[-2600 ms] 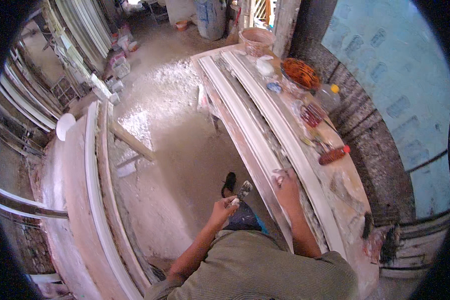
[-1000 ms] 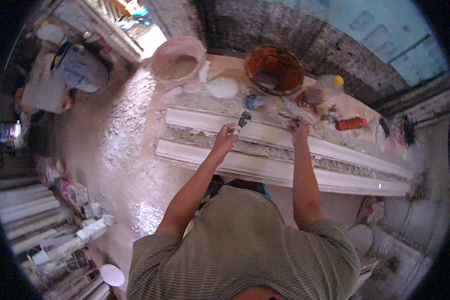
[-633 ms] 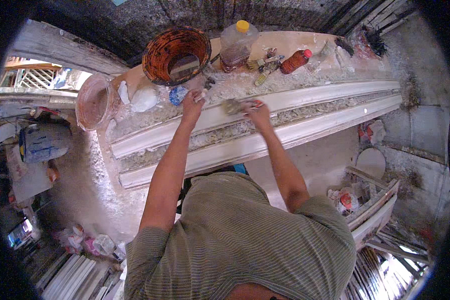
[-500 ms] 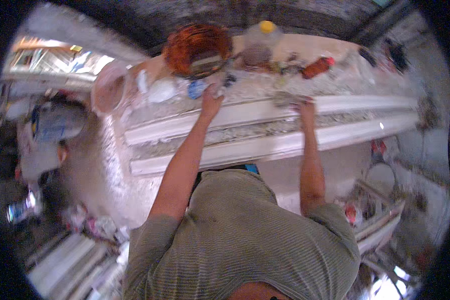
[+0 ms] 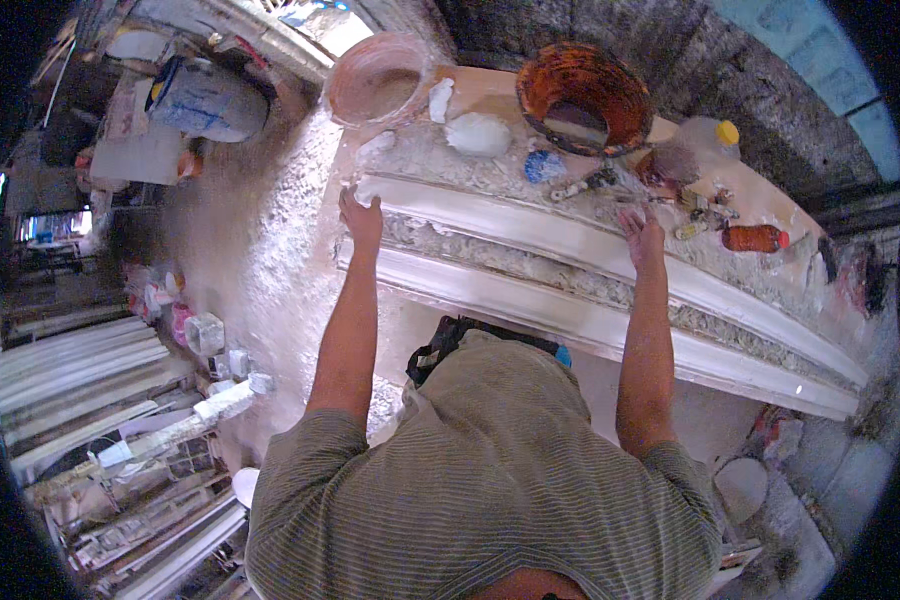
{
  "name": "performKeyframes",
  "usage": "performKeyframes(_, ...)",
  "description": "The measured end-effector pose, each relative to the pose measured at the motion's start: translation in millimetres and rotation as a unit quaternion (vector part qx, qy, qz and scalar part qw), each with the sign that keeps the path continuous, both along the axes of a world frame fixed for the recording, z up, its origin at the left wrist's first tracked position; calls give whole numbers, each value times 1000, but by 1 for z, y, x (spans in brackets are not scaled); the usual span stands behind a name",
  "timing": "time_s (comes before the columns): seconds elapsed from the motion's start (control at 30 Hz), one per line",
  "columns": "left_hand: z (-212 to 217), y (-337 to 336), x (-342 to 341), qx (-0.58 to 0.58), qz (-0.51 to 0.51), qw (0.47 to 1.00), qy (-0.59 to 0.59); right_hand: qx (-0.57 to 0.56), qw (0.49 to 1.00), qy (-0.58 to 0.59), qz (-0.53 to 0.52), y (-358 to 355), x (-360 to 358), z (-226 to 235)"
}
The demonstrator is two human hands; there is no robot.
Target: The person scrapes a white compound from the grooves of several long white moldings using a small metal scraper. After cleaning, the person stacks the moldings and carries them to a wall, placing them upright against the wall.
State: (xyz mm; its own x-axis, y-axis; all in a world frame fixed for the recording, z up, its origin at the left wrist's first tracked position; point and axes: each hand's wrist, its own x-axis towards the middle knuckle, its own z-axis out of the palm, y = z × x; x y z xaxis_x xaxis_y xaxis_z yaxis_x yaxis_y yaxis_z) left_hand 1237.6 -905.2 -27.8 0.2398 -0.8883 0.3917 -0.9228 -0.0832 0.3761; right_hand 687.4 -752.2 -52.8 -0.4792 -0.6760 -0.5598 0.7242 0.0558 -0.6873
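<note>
Two long white mouldings (image 5: 510, 222) lie side by side on the work table, with a strip of rough grey plaster crumbs (image 5: 500, 258) between them. My left hand (image 5: 362, 218) is at the left end of the far moulding, thumb and fingers apart; whether it presses on the end is unclear. Fingers outstretched, my right hand (image 5: 642, 238) rests at or just over the far edge of the same moulding, and I see nothing in it. Beyond it lie a blue-and-white lump (image 5: 544, 167) and some small plaster-smeared tools (image 5: 585, 184).
Along the table's back stand a pinkish basin (image 5: 342, 95), a white plaster lump (image 5: 478, 134), an orange-brown bucket (image 5: 638, 95), a yellow-capped clear jug (image 5: 710, 133) and a red-orange bottle (image 5: 753, 238). A blue drum (image 5: 208, 100) and stacked white lengths (image 5: 80, 365) are at the left.
My view has swung left. My left hand has moved leftward along the far moulding to its end. The greyish thing by my right hand no longer shows there, and its fingers are now spread.
</note>
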Motion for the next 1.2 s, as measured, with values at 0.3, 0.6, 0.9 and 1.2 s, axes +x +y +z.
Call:
performKeyframes(0.3,-20,-64,79,262,-113,958,-41,86,805,568,150,-21,147,-28)
performKeyframes(0.6,-14,-64,89,301,-12,776,555,105,773,597,186,40,259,35)
performKeyframes(0.9,-14,-48,91,175,-83,598,778,81,965,224,-113,43,228,-2)
performKeyframes(1.2,28,-23,44,74,-65,561,822,99,985,22,-141,32,175,7)
